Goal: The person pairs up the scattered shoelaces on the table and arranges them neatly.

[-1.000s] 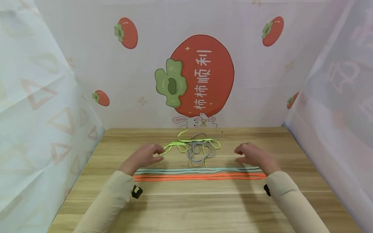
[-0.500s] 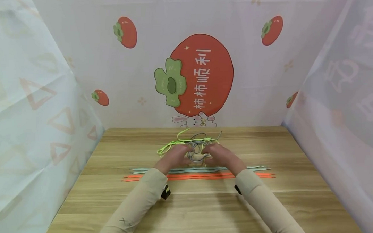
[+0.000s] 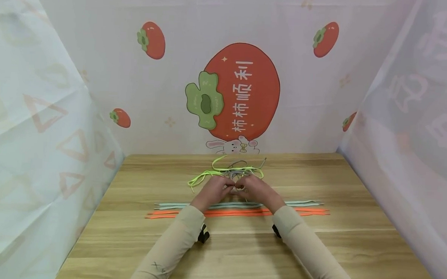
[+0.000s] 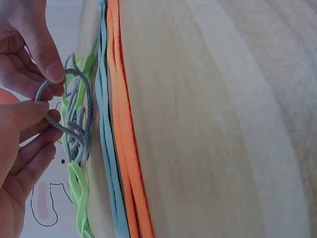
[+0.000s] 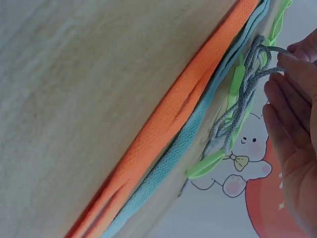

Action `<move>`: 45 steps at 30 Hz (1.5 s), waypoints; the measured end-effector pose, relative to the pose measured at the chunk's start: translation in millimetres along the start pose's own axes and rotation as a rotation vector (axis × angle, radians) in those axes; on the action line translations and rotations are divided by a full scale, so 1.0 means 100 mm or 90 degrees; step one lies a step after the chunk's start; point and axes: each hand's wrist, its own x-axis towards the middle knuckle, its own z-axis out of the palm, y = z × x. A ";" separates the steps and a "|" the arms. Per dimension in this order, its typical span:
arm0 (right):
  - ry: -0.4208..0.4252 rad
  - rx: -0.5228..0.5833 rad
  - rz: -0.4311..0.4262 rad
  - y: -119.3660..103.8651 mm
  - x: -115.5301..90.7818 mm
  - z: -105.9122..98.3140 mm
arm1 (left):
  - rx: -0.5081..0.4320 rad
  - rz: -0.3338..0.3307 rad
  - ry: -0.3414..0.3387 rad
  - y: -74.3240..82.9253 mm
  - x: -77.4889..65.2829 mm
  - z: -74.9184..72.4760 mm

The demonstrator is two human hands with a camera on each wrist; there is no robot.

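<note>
Both hands meet over a tangled grey round shoelace [image 5: 243,106] in the middle of the table. My left hand [image 4: 20,144] pinches one part of the cord between thumb and fingertips. Close beside it, my right hand [image 5: 297,129] pinches another part, and a small raised loop runs between the two, as the left wrist view shows. The rest of the grey lace lies bunched below. A neon-green flat shoelace [image 3: 201,177] lies tangled with it, under and around the pile. In the head view, the hands cover much of the grey lace.
Nearer me, light-blue laces [image 3: 220,204] and orange laces [image 3: 224,213] lie stretched side by side across the wooden table [image 3: 241,248], beneath the wrists. A white printed cloth wall [image 3: 165,91] stands at the back, with more cloth at both sides.
Both hands have moved inward from either side of the pile to its middle and now pinch the grey lace. The blue and orange laces have stayed put.
</note>
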 end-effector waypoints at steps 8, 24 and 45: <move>0.045 0.138 0.091 0.09 0.02 -0.04 | -0.108 -0.028 0.029 -0.10 -0.01 -0.10; 0.092 0.133 0.105 0.31 -0.18 -0.28 | -0.122 -0.066 -0.015 -0.39 -0.13 -0.44; 0.114 0.031 0.139 0.62 -0.52 -0.79 | -0.058 -0.051 0.094 -0.83 -0.30 -0.93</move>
